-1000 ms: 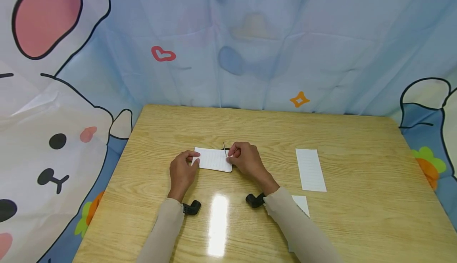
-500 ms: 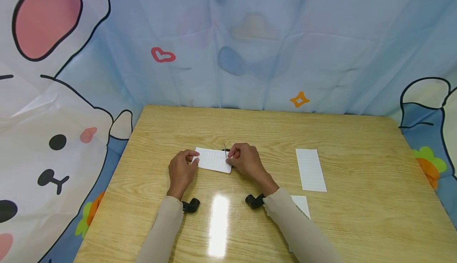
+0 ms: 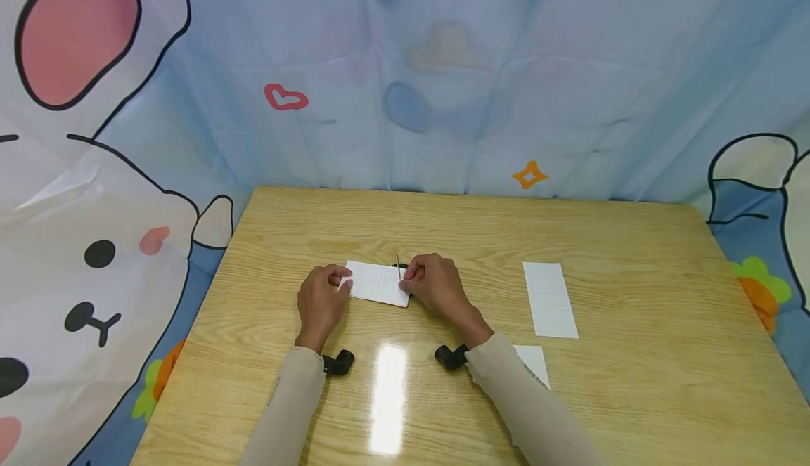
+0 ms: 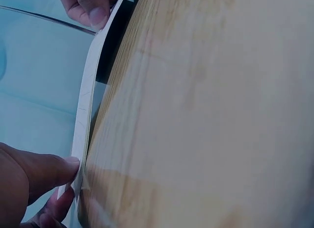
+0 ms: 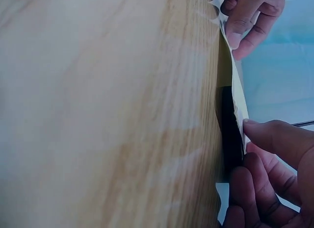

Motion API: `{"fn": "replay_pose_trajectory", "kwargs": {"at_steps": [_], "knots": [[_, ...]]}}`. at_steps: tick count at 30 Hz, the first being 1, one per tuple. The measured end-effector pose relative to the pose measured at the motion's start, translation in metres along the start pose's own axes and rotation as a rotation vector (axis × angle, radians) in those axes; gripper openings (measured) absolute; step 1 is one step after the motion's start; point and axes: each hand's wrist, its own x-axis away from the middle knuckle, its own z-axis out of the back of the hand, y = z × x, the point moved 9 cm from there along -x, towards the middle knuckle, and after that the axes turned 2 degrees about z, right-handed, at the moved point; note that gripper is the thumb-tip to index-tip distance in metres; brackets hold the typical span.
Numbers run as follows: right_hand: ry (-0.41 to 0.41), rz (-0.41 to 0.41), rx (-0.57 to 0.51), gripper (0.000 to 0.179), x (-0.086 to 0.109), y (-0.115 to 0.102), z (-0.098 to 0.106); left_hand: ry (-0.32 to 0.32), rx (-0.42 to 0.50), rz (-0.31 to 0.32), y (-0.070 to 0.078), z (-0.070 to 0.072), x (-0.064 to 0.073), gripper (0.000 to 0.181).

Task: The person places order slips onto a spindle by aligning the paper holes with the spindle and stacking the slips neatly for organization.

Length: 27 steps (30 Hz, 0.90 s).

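A thin stack of white lined paper [image 3: 375, 285] is held level just above the table, between my two hands. My left hand [image 3: 321, 304] pinches its left end, thumb [image 4: 59, 170] on top and fingers below. At the right end my right hand [image 3: 436, 285] pinches the paper too, its thumb [image 5: 274, 136] on the upper face. A thin metal spike [image 3: 399, 267] sticks up from the paper beside the right fingertips. Its black base [image 5: 230, 135] shows under the paper in the right wrist view and is mostly hidden from the head view.
One lined paper sheet [image 3: 549, 300] lies flat on the wooden table [image 3: 645, 353] to the right. Another sheet [image 3: 534, 364] is partly covered by the right sleeve. A printed blue curtain [image 3: 468, 100] hangs behind the table's far edge.
Both hands keep their grip and stay almost in place. The right end of the paper has shifted very slightly left and down, along with the right fingertips.
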Motion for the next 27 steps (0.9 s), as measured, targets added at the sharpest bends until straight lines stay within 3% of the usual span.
{"fn": "replay_pose_trajectory", "kwargs": {"at_steps": [16,27], "knots": [[0.005,0.014,0.020,0.015,0.004,0.000,0.000,0.011,0.013,0.012,0.000,-0.003,0.006,0.012],[0.012,0.070,0.003,0.013,0.012,-0.005,0.008,0.062,0.033,-0.001,0.007,-0.004,0.015,0.018]]}}
